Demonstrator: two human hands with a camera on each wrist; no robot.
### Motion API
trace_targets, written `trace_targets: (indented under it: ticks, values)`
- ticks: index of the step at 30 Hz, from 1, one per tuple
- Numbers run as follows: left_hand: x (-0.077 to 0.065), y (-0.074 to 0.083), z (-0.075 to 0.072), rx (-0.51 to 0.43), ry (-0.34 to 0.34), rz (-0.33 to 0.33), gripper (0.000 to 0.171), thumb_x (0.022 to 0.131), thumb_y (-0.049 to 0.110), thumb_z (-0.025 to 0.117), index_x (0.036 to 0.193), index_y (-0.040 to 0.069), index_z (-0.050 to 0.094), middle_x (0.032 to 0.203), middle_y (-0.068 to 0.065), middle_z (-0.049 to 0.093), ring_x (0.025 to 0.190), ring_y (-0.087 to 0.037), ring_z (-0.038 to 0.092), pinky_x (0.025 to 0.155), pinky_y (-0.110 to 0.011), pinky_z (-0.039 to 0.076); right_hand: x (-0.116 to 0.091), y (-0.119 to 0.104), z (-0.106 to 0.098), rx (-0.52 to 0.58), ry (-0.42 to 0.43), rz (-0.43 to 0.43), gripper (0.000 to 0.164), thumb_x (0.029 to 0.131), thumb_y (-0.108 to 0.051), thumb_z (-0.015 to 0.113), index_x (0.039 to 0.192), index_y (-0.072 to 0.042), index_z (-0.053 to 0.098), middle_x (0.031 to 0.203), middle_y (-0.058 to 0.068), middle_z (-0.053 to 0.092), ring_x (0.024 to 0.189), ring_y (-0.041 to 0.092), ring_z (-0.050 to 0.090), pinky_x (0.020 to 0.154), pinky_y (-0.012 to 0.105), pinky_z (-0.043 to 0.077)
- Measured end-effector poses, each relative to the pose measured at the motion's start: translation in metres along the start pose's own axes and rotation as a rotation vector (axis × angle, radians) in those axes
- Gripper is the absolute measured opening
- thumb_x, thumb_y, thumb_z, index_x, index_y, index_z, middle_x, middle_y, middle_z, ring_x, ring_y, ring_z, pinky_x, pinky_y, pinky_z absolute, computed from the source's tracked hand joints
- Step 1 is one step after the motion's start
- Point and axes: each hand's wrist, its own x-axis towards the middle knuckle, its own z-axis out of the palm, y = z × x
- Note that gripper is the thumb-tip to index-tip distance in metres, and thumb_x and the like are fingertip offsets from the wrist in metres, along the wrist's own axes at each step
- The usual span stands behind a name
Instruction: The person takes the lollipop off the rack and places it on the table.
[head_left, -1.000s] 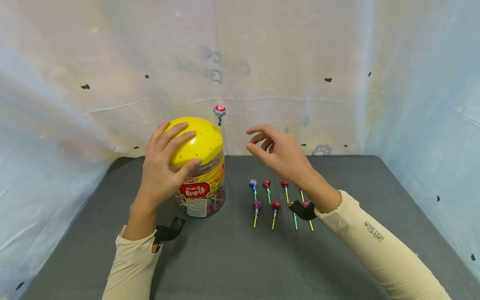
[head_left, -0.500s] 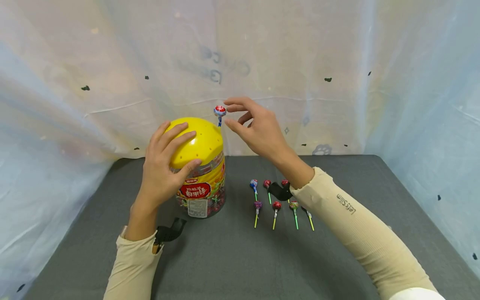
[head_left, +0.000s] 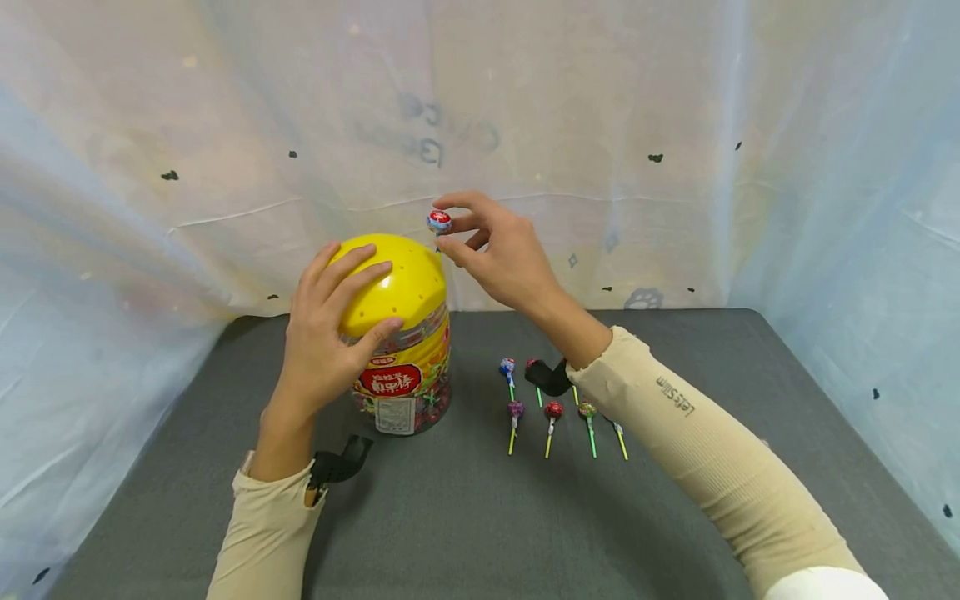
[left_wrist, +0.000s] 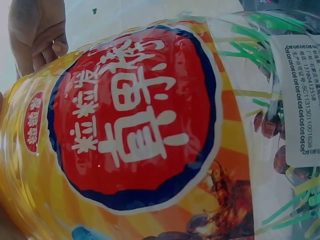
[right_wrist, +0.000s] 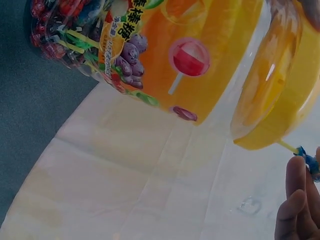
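A clear plastic candy jar [head_left: 431,367] with a printed label and a domed yellow lid [head_left: 408,279] stands upright on the left of the table. My left hand [head_left: 322,342] grips the lid, fingers spread over its top and thumb at its front. At the lid's right edge a lollipop [head_left: 439,220] with a red and blue wrapper sticks up, its yellow stick [right_wrist: 286,146] set in the lid. The fingers of my right hand [head_left: 504,254] come round this lollipop from the right, thumb at the wrapper's base and index finger beside the candy. Sticks and candies show through the jar [left_wrist: 267,122].
Several wrapped lollipops lie in two rows on the grey table [head_left: 450,517], among them a purple one [head_left: 515,410], a dark red one [head_left: 553,410] and a green one [head_left: 587,410]. The right forearm hides part of the rows. A pale sheet [head_left: 570,92] hangs behind the table.
My right hand has moved left and up from above the table to the lollipop in the lid, its fingers closing round it. The left hand and jar have stayed in place.
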Motion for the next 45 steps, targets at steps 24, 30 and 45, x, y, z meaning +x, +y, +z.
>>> trace_targets:
  ticks: [24, 30, 45]
  values:
    - [0.003, 0.008, -0.014, -0.134, 0.003, -0.175, 0.054, 0.074, 0.008, 0.08, 0.126, 0.009, 0.067, 0.149, -0.016, 0.037, 0.15, -0.031, 0.019, 0.112, -0.066, 0.032, -0.004, -0.011, 0.008, 0.045, 0.031, -0.087, 0.034, 0.093, -0.018, 0.071, 0.126, -0.016, 0.062, 0.108, 0.007, 0.076, 0.057, 0.013, 0.063, 0.054, 0.026, 0.052]
    - [0.003, 0.02, -0.015, 0.098, 0.032, -0.089, 0.045, 0.079, 0.027, 0.07, 0.12, 0.008, 0.068, 0.155, -0.01, 0.042, 0.154, -0.034, 0.014, 0.118, -0.067, 0.001, -0.006, -0.012, 0.013, 0.021, 0.046, -0.154, 0.035, 0.092, -0.021, 0.073, 0.124, -0.015, 0.063, 0.105, 0.006, 0.077, 0.062, 0.011, 0.067, 0.061, 0.023, 0.054]
    - [0.002, 0.033, -0.001, 0.266, 0.088, -0.069, 0.056, 0.078, 0.027, 0.086, 0.128, 0.011, 0.068, 0.14, -0.009, 0.06, 0.142, -0.034, 0.042, 0.115, -0.063, 0.025, -0.005, -0.02, -0.003, 0.07, 0.162, -0.18, 0.033, 0.092, -0.02, 0.073, 0.123, -0.014, 0.065, 0.1, 0.006, 0.078, 0.059, 0.006, 0.064, 0.061, 0.021, 0.054]
